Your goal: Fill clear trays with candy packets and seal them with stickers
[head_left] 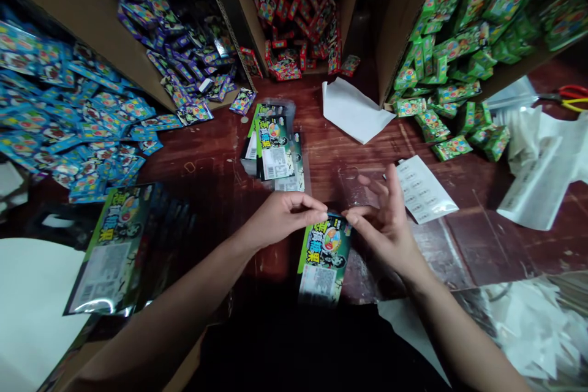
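A black-and-green printed candy pouch lies in front of me at the table's near edge. At its top edge my left hand is closed, thumb and forefinger pinching near the middle of the edge. My right hand pinches the pouch's top right corner between thumb and forefinger, its other fingers raised. Just beyond my left hand is a small stack of similar pouches. To the right of my right hand lies a white label sheet with rows of small printed stickers.
Cardboard boxes spill small packets: blue, purple, red and green. A white paper lies mid-table. More pouches sit at left. At right are white plastic sheeting and red-and-yellow-handled scissors.
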{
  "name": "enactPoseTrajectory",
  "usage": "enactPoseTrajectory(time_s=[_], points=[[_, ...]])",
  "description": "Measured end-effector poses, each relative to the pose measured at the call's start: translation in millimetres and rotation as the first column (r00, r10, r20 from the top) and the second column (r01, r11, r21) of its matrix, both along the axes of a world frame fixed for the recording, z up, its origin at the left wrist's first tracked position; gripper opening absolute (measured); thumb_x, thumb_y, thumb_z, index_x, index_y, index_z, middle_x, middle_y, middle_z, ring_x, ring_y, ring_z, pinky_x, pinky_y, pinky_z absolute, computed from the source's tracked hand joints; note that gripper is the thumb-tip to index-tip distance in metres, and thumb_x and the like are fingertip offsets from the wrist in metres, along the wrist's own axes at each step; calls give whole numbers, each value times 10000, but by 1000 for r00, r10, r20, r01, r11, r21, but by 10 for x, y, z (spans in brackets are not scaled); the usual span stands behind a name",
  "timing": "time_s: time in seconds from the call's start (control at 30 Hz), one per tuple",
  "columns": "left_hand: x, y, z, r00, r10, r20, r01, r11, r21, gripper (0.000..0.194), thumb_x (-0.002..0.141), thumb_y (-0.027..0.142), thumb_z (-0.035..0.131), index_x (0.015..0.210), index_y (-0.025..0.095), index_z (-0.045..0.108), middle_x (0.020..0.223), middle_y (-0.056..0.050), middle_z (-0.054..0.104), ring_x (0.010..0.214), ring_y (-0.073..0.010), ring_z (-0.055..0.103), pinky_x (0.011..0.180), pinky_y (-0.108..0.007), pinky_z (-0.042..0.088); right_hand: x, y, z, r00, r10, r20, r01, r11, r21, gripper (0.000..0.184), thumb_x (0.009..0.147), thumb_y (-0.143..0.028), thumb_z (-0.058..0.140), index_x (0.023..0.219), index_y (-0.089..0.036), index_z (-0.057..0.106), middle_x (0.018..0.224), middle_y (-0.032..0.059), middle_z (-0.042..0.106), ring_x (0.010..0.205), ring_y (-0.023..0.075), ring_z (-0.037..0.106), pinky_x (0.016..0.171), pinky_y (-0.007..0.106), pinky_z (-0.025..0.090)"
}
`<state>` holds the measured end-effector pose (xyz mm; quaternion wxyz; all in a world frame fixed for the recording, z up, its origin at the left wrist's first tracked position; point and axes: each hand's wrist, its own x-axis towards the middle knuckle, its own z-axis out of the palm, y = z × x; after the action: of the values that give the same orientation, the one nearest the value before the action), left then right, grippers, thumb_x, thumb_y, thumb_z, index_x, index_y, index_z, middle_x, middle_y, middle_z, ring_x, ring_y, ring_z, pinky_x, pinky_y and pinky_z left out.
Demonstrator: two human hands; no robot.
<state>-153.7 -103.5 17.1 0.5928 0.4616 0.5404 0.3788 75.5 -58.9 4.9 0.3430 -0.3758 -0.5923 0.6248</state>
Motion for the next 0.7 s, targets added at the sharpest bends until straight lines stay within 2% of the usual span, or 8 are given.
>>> enactPoseTrajectory(time_s=[0.07, 0.17, 0.27, 0.33, 0.4, 0.47, 0.57, 0.7], points=[[27, -48, -7, 1000, 0, 31, -1, 1000, 23, 233, 807, 281, 778, 1001, 164, 724, 1017, -66, 762, 925, -177, 709, 872, -344, 559, 65, -1, 69, 1000, 3, -9, -3, 999, 49, 988, 907, -359, 696, 1562, -535, -22, 1579, 55, 327, 936, 174, 680, 895, 422, 613], [86, -81, -42, 999, 45, 30, -46, 998, 39, 216, 808, 255, 770, 989, 152, 711, 1010, -67, 757, 904, -163, 706, 852, -322, 563, 131, 136, 233, 1000, -25, -16, 25, 999, 24, 926, 869, -315, 748, 1562, -480, 158, 1339, 50, 537, 828, 149, 632, 759, 350, 608], [129, -66, -71, 999, 44, 18, -45, 998, 39, 194, 806, 254, 771, 959, 146, 721, 1016, -76, 761, 913, -168, 708, 869, -326, 562, 118, 359, 419, 994, 108, 15, -104, 982, -157, 702, 842, -299, 773, 1452, -338, 429, 982, 8, 626, 654, 106, 536, 525, 232, 479], [143, -49, -77, 999, 35, 4, -36, 998, 42, 188, 808, 251, 766, 960, 148, 727, 1005, -75, 763, 907, -170, 709, 872, -329, 561, 69, 467, 506, 967, 252, 50, -227, 931, -287, 611, 832, -314, 775, 1376, -265, 501, 912, -5, 634, 553, 71, 450, 447, 211, 365], [150, -39, -81, 999, 37, -5, -37, 999, 36, 185, 805, 247, 765, 959, 151, 730, 980, -70, 765, 885, -169, 710, 860, -329, 562, 7, 511, 534, 934, 346, 87, -297, 888, -351, 589, 824, -325, 774, 1342, -227, 512, 912, -2, 647, 540, 63, 433, 454, 219, 339], [156, -38, -85, 999, 46, -4, -46, 999, 26, 189, 795, 243, 768, 958, 153, 732, 968, -66, 766, 872, -168, 710, 848, -326, 562, -47, 503, 501, 918, 380, 113, -323, 883, -341, 578, 823, -320, 765, 1327, -199, 507, 905, 3, 651, 636, 89, 522, 552, 238, 417], [170, -41, -94, 998, 70, -9, -70, 997, 27, 189, 782, 230, 771, 953, 157, 736, 969, -59, 768, 870, -162, 708, 845, -316, 556, -87, 456, 382, 913, 383, 138, -339, 903, -265, 635, 824, -313, 748, 1371, -181, 453, 890, 0, 634, 814, 136, 601, 750, 293, 490], [185, -36, -94, 998, 62, -8, -62, 998, 31, 193, 781, 227, 770, 958, 155, 742, 967, -65, 769, 868, -164, 705, 848, -319, 550, -71, 392, 256, 888, 386, 248, -367, 922, -122, 761, 834, -320, 725, 1480, -194, 343, 943, 12, 619, 804, 148, 608, 722, 300, 516]])
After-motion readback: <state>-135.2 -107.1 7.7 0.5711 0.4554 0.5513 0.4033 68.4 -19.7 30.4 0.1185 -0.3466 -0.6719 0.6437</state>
